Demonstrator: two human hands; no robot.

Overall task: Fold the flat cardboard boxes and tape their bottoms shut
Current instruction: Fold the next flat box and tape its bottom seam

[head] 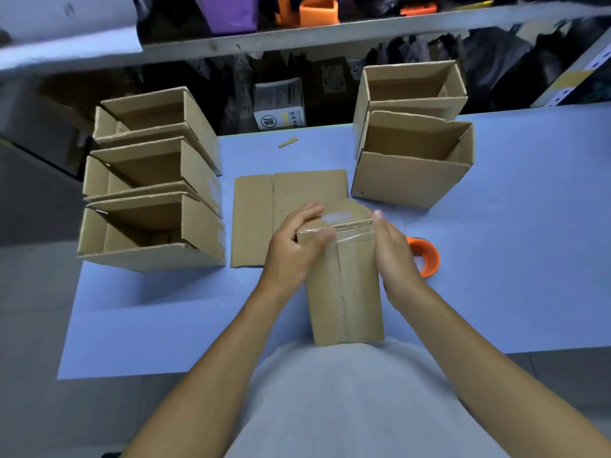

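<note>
A folded cardboard box [345, 292] lies on its side against my body, its bottom end turned away from me. Clear tape [337, 223] runs across that bottom seam and over the edges. My left hand [292, 249] grips the box's left top corner, thumb pressing the tape down. My right hand [393, 252] lies flat against the box's right side, fingers straight. A flat unfolded box [258, 219] rests on the blue table [165, 325] behind the hands. An orange tape roll [426, 256] sits just right of my right hand.
Three folded open boxes [152, 180] stand in a column at the table's left. Two more open boxes [413, 153] stand at the back right. A small cardboard scrap [288, 142] lies near the far edge. Shelves with bags and orange items rise behind the table.
</note>
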